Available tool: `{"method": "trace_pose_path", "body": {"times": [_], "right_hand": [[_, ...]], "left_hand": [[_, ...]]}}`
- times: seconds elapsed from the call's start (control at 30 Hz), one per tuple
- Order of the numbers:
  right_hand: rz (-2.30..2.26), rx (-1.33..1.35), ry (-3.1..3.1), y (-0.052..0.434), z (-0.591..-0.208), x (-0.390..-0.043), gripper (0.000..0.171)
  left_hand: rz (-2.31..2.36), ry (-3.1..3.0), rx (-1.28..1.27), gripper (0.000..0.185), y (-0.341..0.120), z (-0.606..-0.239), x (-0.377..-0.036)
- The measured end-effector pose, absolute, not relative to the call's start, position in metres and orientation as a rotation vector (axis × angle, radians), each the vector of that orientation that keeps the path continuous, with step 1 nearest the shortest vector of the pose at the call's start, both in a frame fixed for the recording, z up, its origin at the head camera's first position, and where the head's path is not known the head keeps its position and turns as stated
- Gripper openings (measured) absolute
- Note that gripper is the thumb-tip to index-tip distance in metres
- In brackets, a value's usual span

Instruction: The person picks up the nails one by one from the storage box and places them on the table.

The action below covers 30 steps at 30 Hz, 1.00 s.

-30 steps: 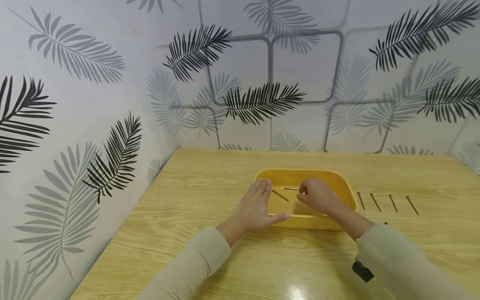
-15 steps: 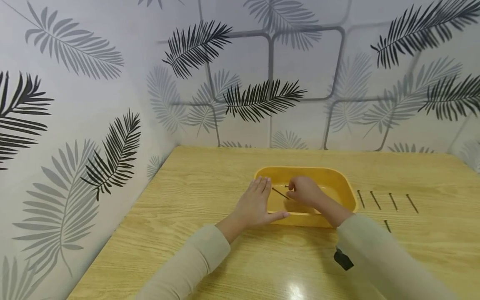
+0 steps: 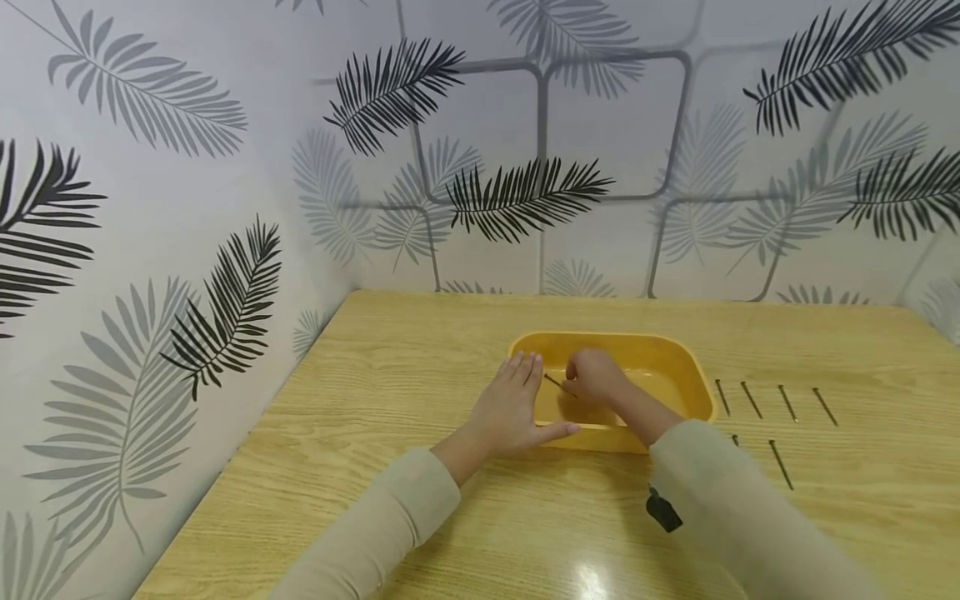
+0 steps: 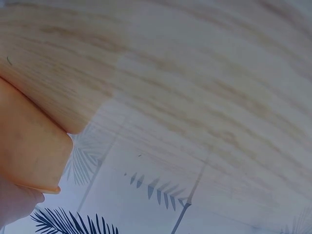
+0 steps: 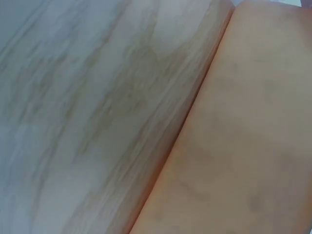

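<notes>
A yellow plastic tray (image 3: pixel 678 354) stands on the wooden table. My left hand (image 3: pixel 506 408) rests on its left end, straight fingers over the rim and thumb along the front edge. In the left wrist view, part of that hand (image 4: pixel 17 202) touches the tray wall (image 4: pixel 34 139). Inside the tray lies a dark, thin screw (image 3: pixel 557 382), slanting. My right hand (image 3: pixel 597 379) reaches in from the right with curled fingers, its fingertips right at the screw's lower end. Whether they pinch anything I cannot tell. The right wrist view shows the tray's wall (image 5: pixel 243 122).
Right of the tray, several dark screws (image 3: pixel 787 402) lie in a spaced row on the table (image 3: pixel 405 358). Nearer the front is another screw (image 3: pixel 781 464), and one more screw (image 3: pixel 735 440) is partly hidden by the right sleeve. A leaf-patterned wall (image 3: pixel 487 125) borders the table.
My right hand has moved left inside the tray, covering a second screw seen there earlier. The front screws on the table have come out from behind the sleeve. The left hand stays put.
</notes>
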State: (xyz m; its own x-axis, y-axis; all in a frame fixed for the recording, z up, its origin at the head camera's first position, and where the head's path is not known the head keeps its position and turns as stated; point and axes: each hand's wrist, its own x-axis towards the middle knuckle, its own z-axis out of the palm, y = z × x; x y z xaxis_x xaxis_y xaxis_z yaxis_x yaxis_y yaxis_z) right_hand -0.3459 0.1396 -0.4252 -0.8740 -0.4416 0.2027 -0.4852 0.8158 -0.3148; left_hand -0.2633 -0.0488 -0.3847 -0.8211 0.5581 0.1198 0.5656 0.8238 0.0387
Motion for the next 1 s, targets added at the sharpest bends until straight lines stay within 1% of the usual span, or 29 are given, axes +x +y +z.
{"method": "trace_pose_path", "body": {"times": [0.07, 0.17, 0.23, 0.33, 0.37, 0.4, 0.5, 0.53, 0.6, 0.67, 0.7, 0.77, 0.83, 0.9, 0.93, 1.0], "right_hand": [[0.547, 0.759, -2.870, 0.142, -0.440, -0.359, 0.021], [0.581, 0.669, -2.946, 0.136, -0.436, -0.359, 0.016], [0.557, 0.573, -3.045, 0.124, -0.408, -0.335, 0.011], [0.551, 0.542, -3.057, 0.117, -0.393, -0.318, 0.009], [0.542, 0.552, -3.054, 0.118, -0.395, -0.320, 0.009], [0.569, 0.608, -3.001, 0.123, -0.410, -0.331, 0.012], [0.565, 0.611, -3.016, 0.130, -0.431, -0.350, 0.019], [0.558, 0.601, -3.027, 0.130, -0.432, -0.352, 0.020], [0.533, 0.590, -3.039, 0.128, -0.426, -0.346, 0.022], [0.468, 0.540, -3.090, 0.116, -0.395, -0.317, 0.022], [0.460, 0.534, -3.097, 0.113, -0.388, -0.311, 0.022], [0.410, 0.561, -3.051, 0.115, -0.398, -0.314, 0.021], [0.354, 0.601, -2.981, 0.124, -0.434, -0.342, 0.017], [0.329, 0.599, -2.969, 0.134, -0.475, -0.378, 0.015], [0.319, 0.598, -2.973, 0.137, -0.485, -0.388, 0.015], [0.333, 0.595, -3.007, 0.136, -0.483, -0.389, 0.015]], "left_hand": [[-0.112, -2.898, -0.899, 0.098, -0.049, -0.384, -0.263], [-0.118, -2.893, -0.907, 0.098, -0.049, -0.384, -0.263], [-0.118, -2.890, -0.910, 0.098, -0.050, -0.384, -0.263], [-0.123, -2.891, -0.912, 0.098, -0.050, -0.383, -0.263], [-0.126, -2.892, -0.913, 0.098, -0.050, -0.383, -0.262], [-0.127, -2.893, -0.912, 0.098, -0.050, -0.383, -0.262], [-0.131, -2.898, -0.911, 0.097, -0.050, -0.382, -0.262], [-0.131, -2.898, -0.911, 0.097, -0.050, -0.382, -0.262], [-0.132, -2.901, -0.911, 0.097, -0.050, -0.382, -0.262], [-0.132, -2.904, -0.910, 0.097, -0.050, -0.382, -0.263], [-0.128, -2.903, -0.909, 0.097, -0.050, -0.382, -0.262], [-0.124, -2.907, -0.905, 0.097, -0.050, -0.383, -0.262], [-0.119, -2.905, -0.903, 0.098, -0.050, -0.383, -0.262], [-0.111, -2.899, -0.902, 0.098, -0.050, -0.383, -0.262], [-0.107, -2.896, -0.901, 0.098, -0.050, -0.384, -0.262], [-0.100, -2.886, -0.902, 0.098, -0.050, -0.384, -0.262]]}}
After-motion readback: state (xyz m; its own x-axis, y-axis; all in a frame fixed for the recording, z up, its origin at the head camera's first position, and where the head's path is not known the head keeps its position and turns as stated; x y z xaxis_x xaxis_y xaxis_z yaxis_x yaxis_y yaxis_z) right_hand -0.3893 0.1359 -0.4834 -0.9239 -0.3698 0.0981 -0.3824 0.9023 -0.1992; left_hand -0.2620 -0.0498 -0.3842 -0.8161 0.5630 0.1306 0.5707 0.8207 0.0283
